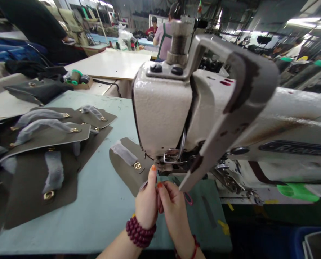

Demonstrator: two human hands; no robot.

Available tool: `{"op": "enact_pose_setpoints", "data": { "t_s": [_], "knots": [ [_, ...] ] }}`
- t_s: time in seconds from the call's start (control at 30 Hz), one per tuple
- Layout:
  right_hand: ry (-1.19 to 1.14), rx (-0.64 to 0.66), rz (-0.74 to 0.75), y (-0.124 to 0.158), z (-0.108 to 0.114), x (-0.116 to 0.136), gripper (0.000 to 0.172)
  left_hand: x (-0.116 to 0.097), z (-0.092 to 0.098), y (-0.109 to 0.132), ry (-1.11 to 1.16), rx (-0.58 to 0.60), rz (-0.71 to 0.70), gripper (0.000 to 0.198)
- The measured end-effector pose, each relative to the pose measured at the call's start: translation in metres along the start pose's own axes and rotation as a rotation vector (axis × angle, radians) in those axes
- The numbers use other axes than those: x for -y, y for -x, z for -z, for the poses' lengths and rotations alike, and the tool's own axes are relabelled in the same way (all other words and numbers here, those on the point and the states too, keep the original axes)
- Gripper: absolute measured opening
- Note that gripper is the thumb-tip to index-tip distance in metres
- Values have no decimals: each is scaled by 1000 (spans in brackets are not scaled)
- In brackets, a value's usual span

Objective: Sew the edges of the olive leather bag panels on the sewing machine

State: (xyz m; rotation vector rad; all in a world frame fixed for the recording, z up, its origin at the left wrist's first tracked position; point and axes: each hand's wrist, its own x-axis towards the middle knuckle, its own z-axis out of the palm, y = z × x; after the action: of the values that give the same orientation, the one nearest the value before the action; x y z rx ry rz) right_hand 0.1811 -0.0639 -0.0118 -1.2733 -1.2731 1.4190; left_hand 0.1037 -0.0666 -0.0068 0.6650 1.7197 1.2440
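Note:
My left hand (pixel 146 201) is closed at the lower edge of a grey-brown bag panel (pixel 122 172), its thumb pointing up beneath the head of a sewing machine (pixel 163 108). A handle (pixel 124 153) wrapped in white film, with a gold buckle (pixel 137 166), is fixed on that panel. My right hand (pixel 173 203) is pressed against the left one, thumb and fingers pinched together. Whatever lies between its fingertips is hidden. Just behind the right hand, a pink-handled tool (pixel 188 198) shows in part on the table.
Several grey bag panels (pixel 41 194) with wrapped handles are piled on the left of the green tabletop (pixel 101 216). The machine's grey metal bar (pixel 219 133) slants down beside my right hand. Behind are a white table (pixel 108 64), thread spools (pixel 76 76) and other people.

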Motion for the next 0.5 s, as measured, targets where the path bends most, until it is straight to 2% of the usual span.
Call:
{"op": "enact_pose_setpoints", "data": {
  "t_s": [0.07,0.13,0.2,0.23,0.27,0.3,0.37,0.43,0.5],
  "knots": [
    [7,-30,8,0,0,0,37,18,-3,7,206,3,21,44],
    [-24,-35,-20,-2,-1,1,37,42,9,9,406,-27,-26,47],
    [-32,-39,-38,-5,-6,3,42,62,39,-2,416,-168,-113,47],
    [-17,-42,-29,-8,-9,4,44,67,57,-13,322,-256,-208,46],
    [12,-41,-6,-11,-14,6,46,68,76,-28,166,-270,-343,46],
    [42,-48,24,-14,-19,7,46,64,94,-46,-56,-182,-515,49],
    [99,-97,79,-21,-30,10,47,43,117,-86,-448,92,-873,58],
    [131,-173,109,-26,-39,12,45,13,123,-121,-685,463,-1076,67],
    [130,-204,111,-28,-42,13,43,-16,116,-141,-816,693,-1182,70]
  ]
}}
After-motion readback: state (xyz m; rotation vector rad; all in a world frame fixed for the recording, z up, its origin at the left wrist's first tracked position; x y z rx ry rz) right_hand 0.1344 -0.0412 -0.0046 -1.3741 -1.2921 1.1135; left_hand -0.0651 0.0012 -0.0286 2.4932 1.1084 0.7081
